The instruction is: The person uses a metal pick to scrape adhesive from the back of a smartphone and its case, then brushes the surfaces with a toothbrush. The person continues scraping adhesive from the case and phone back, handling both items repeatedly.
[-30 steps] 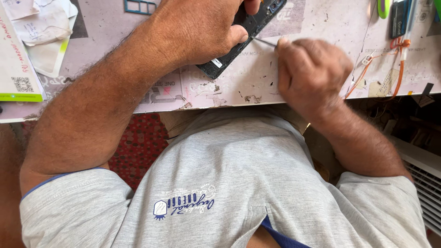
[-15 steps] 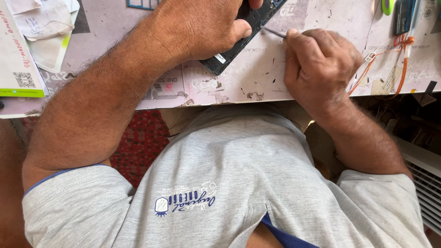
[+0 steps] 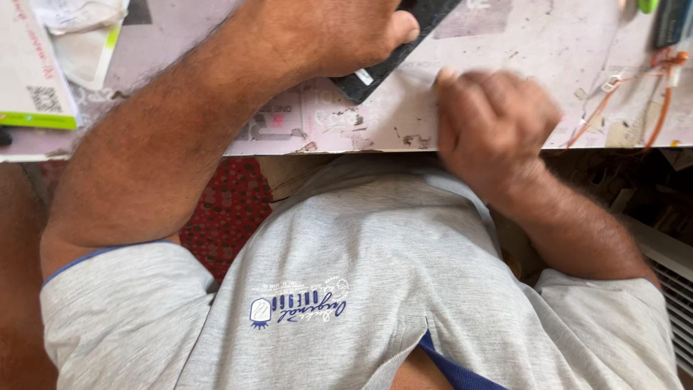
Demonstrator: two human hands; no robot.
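1. Overhead, a grey T-shirt (image 3: 375,289) with a small blue chest print is being seen filling the lower frame; a red patterned fabric (image 3: 227,209) is being seen beside it, under the table edge.
2. A worn, stained table top (image 3: 520,43) is being seen across the upper frame.
3. The left hand (image 3: 339,32) is being pressed down on a flat black device (image 3: 372,72), thumb laid along its edge; the device is being held flat and angled on the table top, near the front edge.
4. The right hand (image 3: 491,126) is being seen curled into a loose fist just beside the device, blurred; whether anything is being gripped cannot be told.
5. A white booklet with a green edge (image 3: 32,87) is lying far left.
6. Orange wires (image 3: 650,94) are lying far right.
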